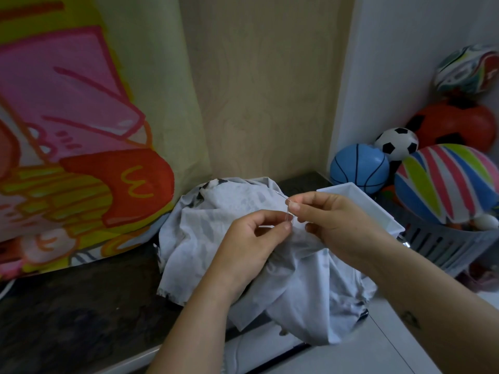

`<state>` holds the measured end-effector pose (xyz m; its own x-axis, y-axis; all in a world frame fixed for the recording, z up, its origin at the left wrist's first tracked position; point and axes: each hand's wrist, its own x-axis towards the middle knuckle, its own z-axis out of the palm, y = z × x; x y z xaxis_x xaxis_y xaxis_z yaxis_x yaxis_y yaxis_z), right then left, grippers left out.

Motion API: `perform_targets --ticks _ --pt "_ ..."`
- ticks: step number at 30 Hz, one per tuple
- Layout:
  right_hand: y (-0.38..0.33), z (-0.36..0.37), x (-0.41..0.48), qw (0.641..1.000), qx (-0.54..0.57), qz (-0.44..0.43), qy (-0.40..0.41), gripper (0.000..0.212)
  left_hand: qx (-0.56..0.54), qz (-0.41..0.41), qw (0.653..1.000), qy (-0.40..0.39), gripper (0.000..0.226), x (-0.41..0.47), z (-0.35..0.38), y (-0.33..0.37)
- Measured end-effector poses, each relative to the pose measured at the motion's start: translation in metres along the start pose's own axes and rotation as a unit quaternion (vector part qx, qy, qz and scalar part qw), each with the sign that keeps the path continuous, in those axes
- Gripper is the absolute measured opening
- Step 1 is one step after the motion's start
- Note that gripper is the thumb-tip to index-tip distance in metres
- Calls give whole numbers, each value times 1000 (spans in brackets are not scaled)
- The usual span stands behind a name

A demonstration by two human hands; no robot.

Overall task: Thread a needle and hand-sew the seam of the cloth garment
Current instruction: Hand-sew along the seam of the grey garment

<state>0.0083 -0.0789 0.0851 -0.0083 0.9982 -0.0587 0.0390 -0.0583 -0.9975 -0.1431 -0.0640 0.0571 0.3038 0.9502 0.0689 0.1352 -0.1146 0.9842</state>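
Fingers of the right hand (328,221) pinch the needle (283,198), its axis slanting up-left; the left hand (247,240) pinches the thread (287,215) just below it.

Bare right forearm (421,290) bears a small dark triangular tattoo (411,319); fingers (278,228) have short nails.

No words or numbers can be read. The one clear sign is on the printed cloth (67,125) hanging at left: a yellow double-arch "M" mark (137,182), upside down, on a drawn red carton (118,201) of yellow fries. A similar orange arch mark (47,242) sits lower left on a drawn white shape. A tattoo (410,319) on the right forearm is too small to read.
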Motion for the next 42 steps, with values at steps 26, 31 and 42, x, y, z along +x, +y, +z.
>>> perform_targets --ticks 26,31,42 --pt "9 13 5 989 7 -74 127 6 1 72 994 87 15 -2 -1 6" --pt "13 6 10 934 -244 -201 168 20 38 98 988 112 10 -4 -1 7" --pt "9 -4 11 950 -240 -192 62 17 -41 52 986 156 24 2 -5 6"
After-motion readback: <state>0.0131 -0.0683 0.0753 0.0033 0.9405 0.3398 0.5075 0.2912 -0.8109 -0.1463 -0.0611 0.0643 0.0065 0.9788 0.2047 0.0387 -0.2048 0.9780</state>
